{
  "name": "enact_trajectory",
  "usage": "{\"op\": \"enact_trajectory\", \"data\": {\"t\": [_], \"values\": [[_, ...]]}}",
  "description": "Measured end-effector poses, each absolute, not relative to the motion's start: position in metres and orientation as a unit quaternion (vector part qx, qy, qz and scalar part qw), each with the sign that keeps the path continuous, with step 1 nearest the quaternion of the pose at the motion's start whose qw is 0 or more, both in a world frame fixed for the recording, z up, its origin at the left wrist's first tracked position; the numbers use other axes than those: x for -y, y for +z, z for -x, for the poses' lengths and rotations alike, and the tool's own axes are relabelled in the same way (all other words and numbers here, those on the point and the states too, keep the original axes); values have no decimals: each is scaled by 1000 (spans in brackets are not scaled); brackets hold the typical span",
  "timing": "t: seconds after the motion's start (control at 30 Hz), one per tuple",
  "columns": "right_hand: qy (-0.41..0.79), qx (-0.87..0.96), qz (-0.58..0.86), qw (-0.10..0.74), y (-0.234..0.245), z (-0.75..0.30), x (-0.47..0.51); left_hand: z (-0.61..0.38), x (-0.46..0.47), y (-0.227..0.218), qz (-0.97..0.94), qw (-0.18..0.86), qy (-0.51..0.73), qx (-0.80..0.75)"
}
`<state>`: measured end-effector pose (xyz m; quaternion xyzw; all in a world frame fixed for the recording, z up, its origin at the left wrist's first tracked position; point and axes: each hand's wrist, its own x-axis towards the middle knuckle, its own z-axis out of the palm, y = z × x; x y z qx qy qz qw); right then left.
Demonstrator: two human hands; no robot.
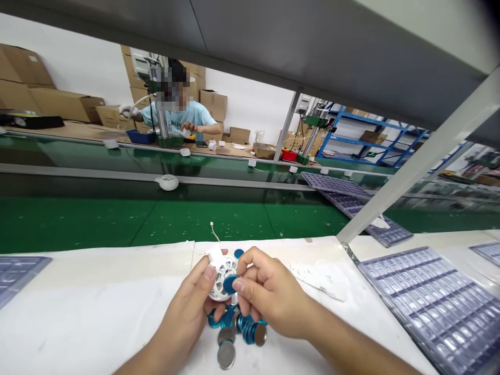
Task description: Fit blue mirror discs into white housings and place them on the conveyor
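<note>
Left edge, lower half: we see a clear plastic tray [21,276] on the white bench [97,307]. Upper left, cardboard boxes [64,107] stand against the wall. Further right, a co-worker [195,115] in a light blue shirt sits behind a machine stand [161,117]. Below that, we have a round white part [169,182] lying beyond the green strip [97,221].

Lower centre: we see the left hand [189,304] curled around a white vented housing [219,276], thumb on its near side; a thin wire [215,233] sticks up from the top. Just right, we mark a blue disc [229,284] in front of the housing; can't tell if they touch. Below both hands, a heap of loose discs [248,329] lies on the bench, some blue, some silver. The right hand [275,294] is nearly closed, pinching the blue disc between thumb and forefinger.

Lower right, we log a big compartment tray [433,307]; upper right, blue shelving [363,143].
</note>
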<state>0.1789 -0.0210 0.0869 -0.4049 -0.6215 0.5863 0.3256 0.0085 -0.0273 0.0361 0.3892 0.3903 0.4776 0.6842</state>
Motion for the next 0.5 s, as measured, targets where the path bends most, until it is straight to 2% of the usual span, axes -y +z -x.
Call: {"op": "enact_trajectory", "data": {"t": [0.17, 0.5], "values": [[543, 639, 445, 315, 82, -178, 20, -8, 30, 35, -436, 666, 462, -391], [537, 639, 459, 305, 82, -179, 20, -4, 29, 29, -482, 640, 441, -405]]}}
